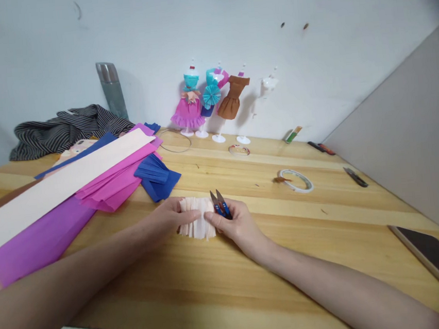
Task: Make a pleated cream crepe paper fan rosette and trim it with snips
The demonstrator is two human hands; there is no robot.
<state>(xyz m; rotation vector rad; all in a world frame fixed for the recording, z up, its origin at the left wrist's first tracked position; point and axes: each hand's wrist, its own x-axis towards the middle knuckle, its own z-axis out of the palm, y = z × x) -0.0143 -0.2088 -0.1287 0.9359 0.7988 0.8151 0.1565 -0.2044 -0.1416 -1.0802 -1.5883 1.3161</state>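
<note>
Inward over the wooden table my arms angle; my left hand pinches the pleated pale paper, thumb on top; my right hand pinches its right edge and grips blue-handled snips, tips pointing away.

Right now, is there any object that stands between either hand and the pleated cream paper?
Nothing visible does: the left hand and the right hand both hold the pleated cream paper directly. The right hand also holds blue-handled snips, but they sit beside the paper's right end, not between its thumb and the paper.
</note>
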